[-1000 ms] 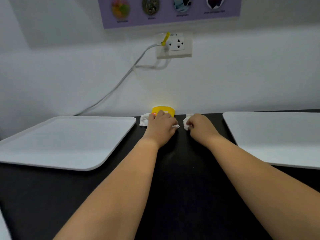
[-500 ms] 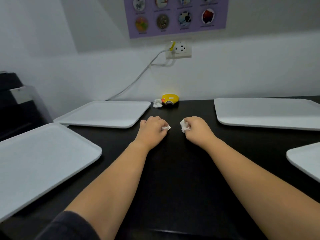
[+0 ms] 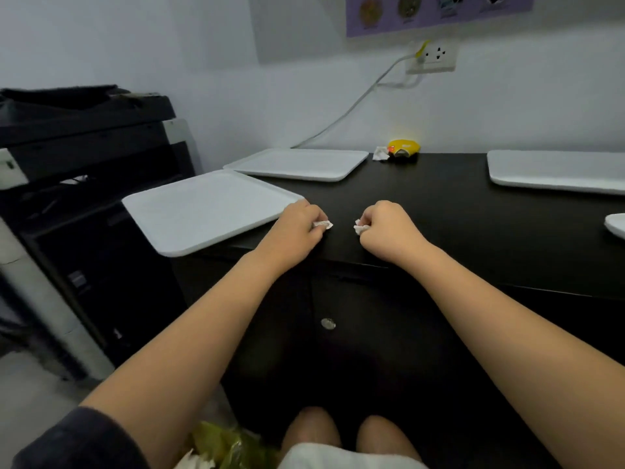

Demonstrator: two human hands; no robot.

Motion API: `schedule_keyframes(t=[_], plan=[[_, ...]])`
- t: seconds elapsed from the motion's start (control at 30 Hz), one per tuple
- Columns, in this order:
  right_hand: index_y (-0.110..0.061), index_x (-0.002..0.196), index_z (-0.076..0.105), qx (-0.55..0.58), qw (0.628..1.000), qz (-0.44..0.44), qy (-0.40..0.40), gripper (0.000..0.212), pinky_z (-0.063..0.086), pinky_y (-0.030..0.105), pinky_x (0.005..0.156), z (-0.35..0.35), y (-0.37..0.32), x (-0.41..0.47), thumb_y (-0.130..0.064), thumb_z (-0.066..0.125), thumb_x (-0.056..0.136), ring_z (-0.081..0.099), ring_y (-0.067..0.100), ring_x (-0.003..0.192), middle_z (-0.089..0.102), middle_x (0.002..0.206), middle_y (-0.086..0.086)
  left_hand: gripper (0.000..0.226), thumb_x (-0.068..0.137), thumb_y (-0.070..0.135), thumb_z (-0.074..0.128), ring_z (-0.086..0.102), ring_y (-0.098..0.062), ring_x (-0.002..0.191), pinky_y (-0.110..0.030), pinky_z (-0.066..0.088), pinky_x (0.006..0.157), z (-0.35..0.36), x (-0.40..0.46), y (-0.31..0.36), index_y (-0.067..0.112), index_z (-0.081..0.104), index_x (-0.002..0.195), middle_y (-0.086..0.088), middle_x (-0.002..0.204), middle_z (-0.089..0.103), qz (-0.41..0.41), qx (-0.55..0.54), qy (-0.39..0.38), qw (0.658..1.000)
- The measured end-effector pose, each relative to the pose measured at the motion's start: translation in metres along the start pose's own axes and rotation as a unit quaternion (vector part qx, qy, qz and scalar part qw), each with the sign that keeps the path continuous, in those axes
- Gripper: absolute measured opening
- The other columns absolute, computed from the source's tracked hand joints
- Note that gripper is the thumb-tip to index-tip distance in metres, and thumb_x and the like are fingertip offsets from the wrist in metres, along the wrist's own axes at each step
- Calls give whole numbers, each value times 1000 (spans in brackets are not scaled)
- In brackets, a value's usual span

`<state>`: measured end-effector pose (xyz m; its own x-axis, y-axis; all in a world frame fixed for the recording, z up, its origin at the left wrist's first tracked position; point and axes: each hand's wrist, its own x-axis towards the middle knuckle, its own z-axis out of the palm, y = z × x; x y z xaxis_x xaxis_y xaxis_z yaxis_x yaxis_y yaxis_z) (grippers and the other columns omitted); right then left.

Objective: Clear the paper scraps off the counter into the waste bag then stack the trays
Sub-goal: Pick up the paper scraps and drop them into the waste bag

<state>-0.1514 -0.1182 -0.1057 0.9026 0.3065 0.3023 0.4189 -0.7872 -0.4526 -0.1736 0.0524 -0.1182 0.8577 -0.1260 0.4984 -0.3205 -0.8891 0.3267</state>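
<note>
I see my left hand (image 3: 297,228) and right hand (image 3: 385,228), mid-frame, each fisted around a paper scrap (image 3: 323,225) above the black counter (image 3: 439,211). Next, I judge: drop both into the greenish waste bag (image 3: 223,448), bottom edge; one scrap (image 3: 380,153) remains by the wall.

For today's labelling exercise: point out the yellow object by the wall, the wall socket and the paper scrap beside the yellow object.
Yellow object (image 3: 404,146): head view, top surface.
Wall socket (image 3: 436,55): head view, faceplate.
Paper scrap (image 3: 380,153): head view, middle.
</note>
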Motion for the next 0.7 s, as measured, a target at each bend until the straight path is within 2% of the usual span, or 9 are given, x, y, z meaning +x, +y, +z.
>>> schedule_keyframes(t=[0.13,0.2,0.3,0.33,0.4,0.47,0.57,0.7], plan=[[-3,102,65,15,997,-71,17,26,35,27,74,25,-51,-35,-2,49,82,45,27,109,51,104,9,12,92,17,56,43,-6,84,-12,28,72,-40,-65,-18,14,65,99,11,85,47,-10,9,26,1000],[-4,98,63,33,992,-123,24,22,32,26,73,46,-75,-53,1,50,80,39,24,104,44,100,5,11,92,16,56,46,-4,83,-9,33,74,-55,-106,-30,13,64,99,8,88,53,-24,4,60,998],[-7,98,62,56,982,-179,12,23,41,29,73,91,-102,-76,3,52,80,37,19,101,44,104,4,11,90,11,59,53,-7,86,-16,40,80,-60,-171,-56,9,66,99,4,91,59,-60,-1,81,995],[-7,100,63,66,980,-190,-5,24,42,27,72,110,-109,-82,3,52,80,36,17,99,43,104,2,13,90,11,60,55,-8,89,-20,43,81,-58,-192,-68,11,66,101,5,93,59,-88,-4,78,993],[-9,103,64,96,974,-195,-60,26,36,14,68,150,-120,-91,4,53,83,34,11,97,42,101,-1,17,90,14,59,55,-8,94,-21,45,84,-51,-232,-93,14,66,106,5,98,57,-156,-2,71,985],[-9,104,65,124,967,-186,-120,25,35,10,72,191,-128,-98,3,54,86,37,11,100,44,103,0,18,90,14,59,55,-10,95,-22,45,85,-42,-268,-117,14,65,108,4,100,56,-217,4,61,974],[-8,102,68,153,953,-155,-211,21,41,22,88,252,-137,-107,1,56,87,46,22,108,48,108,8,20,91,12,58,52,-12,95,-24,43,86,-29,-313,-149,11,66,109,3,102,53,-299,-2,44,953],[-9,108,66,151,927,-115,-324,23,40,25,95,319,-148,-120,-2,55,90,48,24,111,46,115,8,22,91,13,57,47,-8,95,-19,38,86,-12,-362,-184,13,64,112,4,106,53,-395,-3,2,919]])
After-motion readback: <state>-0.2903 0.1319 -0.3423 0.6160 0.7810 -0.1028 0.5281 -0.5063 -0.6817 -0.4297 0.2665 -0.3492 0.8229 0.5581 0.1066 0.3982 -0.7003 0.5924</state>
